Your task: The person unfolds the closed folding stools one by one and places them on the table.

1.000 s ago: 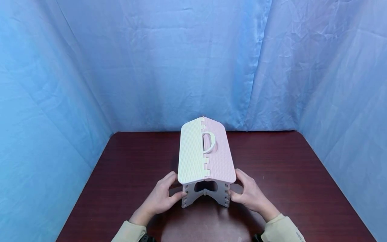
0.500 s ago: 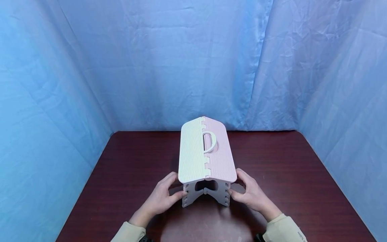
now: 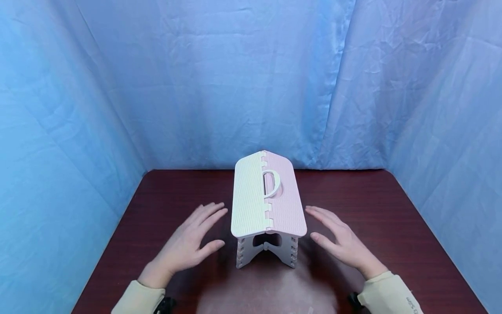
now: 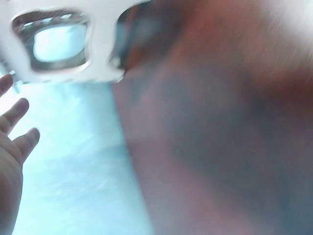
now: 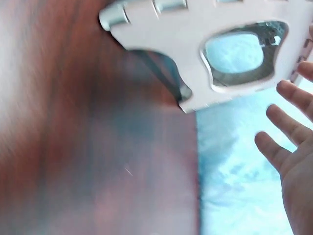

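A folding step stool (image 3: 249,196) stands on the table, its two-part ribbed top bent into a ridge, cream on the left and pale pink on the right. From the middle of that ridge a curved carrying handle (image 3: 277,185) leans over the pink half. My left hand (image 3: 186,246) is off to the stool's left, fingers spread and touching nothing. On the other side my right hand (image 3: 345,244) hovers with fingers extended, apart from the stool. Both wrist views show a pale leg panel (image 5: 171,41) with a large cutout, near the spread fingers (image 4: 17,113).
The dark reddish-brown table (image 3: 176,187) has rounded far corners. Blue curtains (image 3: 235,87) hang behind it and along both sides. Cream sleeves (image 3: 139,298) and dark wrist straps (image 3: 164,305) show at the bottom.
Half a second ago both hands held the stool's legs at the near end. They have let go and drawn outward, fingers straightened. The stool stands where it was.
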Motion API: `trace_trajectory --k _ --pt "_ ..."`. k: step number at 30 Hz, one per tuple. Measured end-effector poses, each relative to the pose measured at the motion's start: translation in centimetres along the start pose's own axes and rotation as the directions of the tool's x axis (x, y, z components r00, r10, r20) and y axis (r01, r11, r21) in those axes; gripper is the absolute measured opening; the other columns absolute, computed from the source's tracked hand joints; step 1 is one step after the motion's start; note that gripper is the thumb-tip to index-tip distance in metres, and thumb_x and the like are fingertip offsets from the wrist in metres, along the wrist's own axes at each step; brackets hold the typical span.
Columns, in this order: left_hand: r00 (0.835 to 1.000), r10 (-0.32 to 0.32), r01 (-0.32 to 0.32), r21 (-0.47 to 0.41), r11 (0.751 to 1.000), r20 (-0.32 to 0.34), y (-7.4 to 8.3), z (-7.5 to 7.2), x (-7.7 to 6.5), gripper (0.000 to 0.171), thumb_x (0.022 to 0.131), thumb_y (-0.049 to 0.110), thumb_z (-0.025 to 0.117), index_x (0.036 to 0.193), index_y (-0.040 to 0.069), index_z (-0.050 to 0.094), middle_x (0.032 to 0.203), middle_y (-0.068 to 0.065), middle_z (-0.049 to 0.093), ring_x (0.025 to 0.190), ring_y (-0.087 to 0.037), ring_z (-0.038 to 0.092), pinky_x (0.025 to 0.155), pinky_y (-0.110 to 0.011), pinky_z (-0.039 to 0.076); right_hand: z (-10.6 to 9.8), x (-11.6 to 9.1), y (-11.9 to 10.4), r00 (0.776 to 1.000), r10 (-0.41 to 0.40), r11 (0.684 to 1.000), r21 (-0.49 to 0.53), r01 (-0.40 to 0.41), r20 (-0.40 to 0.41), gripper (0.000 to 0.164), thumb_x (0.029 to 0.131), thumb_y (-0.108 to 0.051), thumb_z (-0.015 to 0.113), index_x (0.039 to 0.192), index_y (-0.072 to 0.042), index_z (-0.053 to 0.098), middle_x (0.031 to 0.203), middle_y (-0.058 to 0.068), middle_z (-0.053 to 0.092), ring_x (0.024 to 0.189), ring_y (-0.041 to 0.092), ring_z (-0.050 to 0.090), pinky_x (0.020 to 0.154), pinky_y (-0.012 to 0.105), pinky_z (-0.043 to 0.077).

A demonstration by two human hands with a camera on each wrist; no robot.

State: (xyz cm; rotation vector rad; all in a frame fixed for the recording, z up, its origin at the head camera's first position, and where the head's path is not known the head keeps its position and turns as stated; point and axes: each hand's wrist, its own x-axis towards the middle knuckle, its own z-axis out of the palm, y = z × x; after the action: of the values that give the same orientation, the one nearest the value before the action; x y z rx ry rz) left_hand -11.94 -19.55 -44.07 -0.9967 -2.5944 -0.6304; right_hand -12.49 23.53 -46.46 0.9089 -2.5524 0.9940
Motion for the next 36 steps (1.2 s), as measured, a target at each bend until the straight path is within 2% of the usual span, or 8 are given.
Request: trace_trajectory --k 3,6,9,13,20,26,31,36 --pt "0.997 0.077 -0.077 0.087 0.993 0.008 -0.2 -1.9 0.8 0.07 0.099 0.052 0.059 0.158 0.021 0.038 0.164 -0.004 0.034 0.152 -0.031 0.03 0.121 -0.059 0.023 -1.4 0.7 -0.1 0.999 -0.031 0.997 -0.076 0.033 0.033 0.069 0.091 -0.015 0.076 0.153 -0.012 0.047 0.157 0.011 0.045 0.151 0.022 0.031 0.121 0.018 0.017" --pt "0.991 0.133 -0.133 0.154 0.979 0.01 0.0 -3.3 1.7 0.07 0.102 0.061 0.047 0.159 0.022 0.037 0.166 -0.003 0.03 0.154 -0.032 0.025 0.122 -0.061 0.018 -2.7 1.7 -0.3 0.996 -0.061 0.987 -0.146 0.07 0.064 0.073 0.09 -0.018 0.076 0.155 -0.012 0.043 0.162 0.01 0.039 0.155 0.023 0.023 0.124 0.024 0.013" --pt "0.983 0.186 -0.182 0.202 0.962 -0.001 0.5 -4.1 2.8 0.071 0.102 0.065 0.039 0.158 0.021 0.04 0.166 -0.005 0.032 0.154 -0.034 0.025 0.122 -0.062 0.015 -3.8 2.8 -0.6 0.99 -0.103 0.973 -0.197 0.121 0.096 0.076 0.091 -0.021 0.076 0.157 -0.012 0.04 0.165 0.008 0.032 0.155 0.03 0.021 0.126 0.032 0.01" --pt "0.969 0.247 -0.24 0.241 0.94 0.001 1.5 -4.8 4.4 0.07 0.101 0.066 0.04 0.157 0.024 0.042 0.165 -0.007 0.034 0.153 -0.037 0.025 0.122 -0.063 0.016 -4.7 4.5 -1.4 0.981 -0.152 0.959 -0.221 0.175 0.118 0.077 0.092 -0.026 0.074 0.159 -0.015 0.037 0.167 0.011 0.029 0.155 0.036 0.021 0.127 0.035 0.005" --pt "0.938 0.343 -0.339 0.31 0.888 0.042 3.1 -4.7 6.9 0.07 0.102 0.069 0.029 0.157 0.027 0.041 0.165 -0.008 0.034 0.153 -0.039 0.024 0.119 -0.065 0.021 -5.0 8.0 -2.6 0.971 -0.183 0.945 -0.246 0.217 0.155 0.07 0.098 -0.035 0.068 0.16 -0.021 0.036 0.169 0.006 0.025 0.156 0.033 0.017 0.127 0.044 0.005" --pt "0.915 0.397 -0.396 0.355 0.847 0.072 3.5 -4.4 8.3 0.07 0.102 0.07 0.025 0.156 0.028 0.042 0.164 -0.007 0.035 0.152 -0.041 0.027 0.119 -0.065 0.022 -5.0 10.9 -3.3 0.97 -0.151 0.938 -0.283 0.202 0.19 0.066 0.101 -0.038 0.062 0.16 -0.027 0.035 0.17 0.003 0.022 0.156 0.034 0.015 0.125 0.057 0.01" --pt "0.912 0.395 -0.406 0.367 0.837 0.106 3.8 -4.0 9.1 0.069 0.102 0.069 0.026 0.157 0.03 0.042 0.166 -0.006 0.032 0.154 -0.039 0.022 0.121 -0.063 0.02 -4.6 12.8 -4.0 0.969 -0.107 0.946 -0.277 0.168 0.222 0.064 0.105 -0.042 0.054 0.162 -0.03 0.029 0.17 0.002 0.02 0.157 0.033 0.011 0.123 0.062 0.012" --pt "0.918 0.364 -0.396 0.354 0.847 0.156 4.0 -3.7 9.5 0.067 0.103 0.068 0.023 0.159 0.033 0.037 0.168 -0.004 0.028 0.155 -0.036 0.019 0.122 -0.062 0.019 -4.1 14.2 -4.3 0.969 -0.05 0.961 -0.254 0.112 0.24 0.062 0.107 -0.047 0.048 0.163 -0.033 0.025 0.171 -0.001 0.016 0.158 0.032 0.008 0.124 0.061 0.01"
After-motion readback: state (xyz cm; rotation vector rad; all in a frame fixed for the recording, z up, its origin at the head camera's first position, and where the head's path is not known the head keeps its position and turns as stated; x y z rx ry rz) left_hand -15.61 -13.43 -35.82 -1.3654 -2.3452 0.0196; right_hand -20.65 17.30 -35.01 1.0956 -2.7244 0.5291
